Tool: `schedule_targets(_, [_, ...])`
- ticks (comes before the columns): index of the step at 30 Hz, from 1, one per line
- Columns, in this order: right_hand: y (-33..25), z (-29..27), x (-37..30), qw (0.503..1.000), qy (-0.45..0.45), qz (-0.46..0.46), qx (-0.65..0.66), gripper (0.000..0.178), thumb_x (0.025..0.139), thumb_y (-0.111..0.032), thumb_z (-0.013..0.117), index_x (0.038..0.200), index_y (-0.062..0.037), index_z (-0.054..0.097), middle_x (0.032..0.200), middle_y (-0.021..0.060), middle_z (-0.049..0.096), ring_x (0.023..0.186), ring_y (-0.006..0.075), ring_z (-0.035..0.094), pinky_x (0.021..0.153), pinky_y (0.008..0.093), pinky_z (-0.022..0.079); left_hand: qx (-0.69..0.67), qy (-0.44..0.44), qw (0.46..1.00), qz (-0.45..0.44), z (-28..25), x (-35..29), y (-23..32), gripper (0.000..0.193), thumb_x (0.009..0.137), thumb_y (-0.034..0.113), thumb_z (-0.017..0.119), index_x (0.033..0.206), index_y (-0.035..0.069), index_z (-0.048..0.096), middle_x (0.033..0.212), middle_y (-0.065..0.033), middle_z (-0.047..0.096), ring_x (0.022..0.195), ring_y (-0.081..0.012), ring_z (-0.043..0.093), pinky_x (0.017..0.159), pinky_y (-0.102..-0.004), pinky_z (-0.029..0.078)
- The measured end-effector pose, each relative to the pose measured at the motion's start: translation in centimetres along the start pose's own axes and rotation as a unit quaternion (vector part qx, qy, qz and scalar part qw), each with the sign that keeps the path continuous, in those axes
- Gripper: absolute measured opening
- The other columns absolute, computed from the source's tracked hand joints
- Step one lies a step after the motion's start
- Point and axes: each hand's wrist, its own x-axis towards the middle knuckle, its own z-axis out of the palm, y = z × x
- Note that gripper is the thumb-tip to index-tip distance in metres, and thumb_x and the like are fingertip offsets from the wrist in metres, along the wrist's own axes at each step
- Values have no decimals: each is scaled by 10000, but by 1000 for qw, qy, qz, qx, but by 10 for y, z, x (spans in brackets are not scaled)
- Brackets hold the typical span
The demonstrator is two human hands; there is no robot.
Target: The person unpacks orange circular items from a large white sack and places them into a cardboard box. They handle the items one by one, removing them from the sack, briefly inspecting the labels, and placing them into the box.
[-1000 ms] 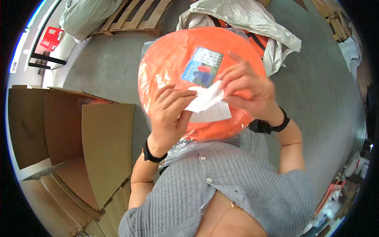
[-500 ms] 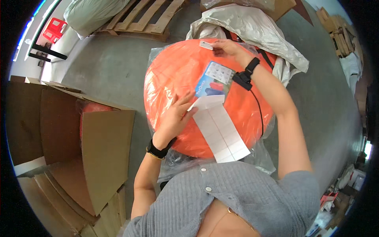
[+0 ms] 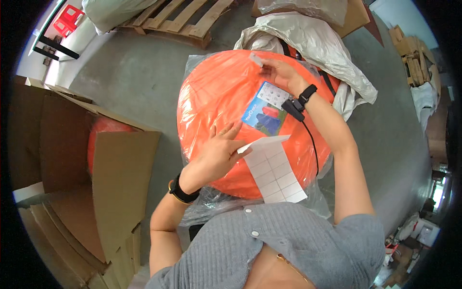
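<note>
A flat, round orange package [image 3: 207, 91] wrapped in clear plastic lies before me. My right hand [image 3: 284, 74] pinches a small white label [image 3: 256, 59] over its far part. Below that hand, a blue printed leaflet [image 3: 264, 111] with pictures lies on the package. A white sheet of labels [image 3: 276, 176], marked off in rectangles, slopes toward my body with its far end folded up. The thumb of my left hand [image 3: 211, 156] is at the folded edge and grips its left corner, while the other fingers stretch over the orange surface.
An open cardboard box [image 3: 125, 188] with something orange inside stands on the left. Behind are a wooden pallet [image 3: 178, 21] and a whitish sack [image 3: 308, 41] against the package's far right side. A red plastic stool [image 3: 68, 20] stands far left.
The small label has tilted and its outer end points farther away from me. My left hand has shifted slightly toward me, and the sheet's folded end is raised and turned more.
</note>
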Motion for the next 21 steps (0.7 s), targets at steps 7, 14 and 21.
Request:
schedule_targets(7, [28,15,-74,972,-150,181,-17,116,864,-144,552,920,-43,538,846,35,596,744,139,597,827,339,496,52,-101,991,65,-4,37,-21,302,870,276,521,881,-10,620,1305,-261,370,1186,-420,375,980,-464,316])
schedule_targets(14, [-8,-21,-32,995,-55,18,76,130,840,-158,583,913,-50,584,842,34,583,721,144,584,785,309,511,105,-125,983,90,8,126,-61,390,891,341,441,921,-3,623,1256,-256,419,1233,-390,325,991,-507,275])
schedule_targets(21, [7,-6,8,995,60,-14,81,131,821,-146,607,881,-29,593,772,42,542,764,174,551,800,385,509,157,-171,971,-52,9,162,-95,438,897,374,397,1128,33,546,1303,-172,408,1263,-351,306,997,-556,242])
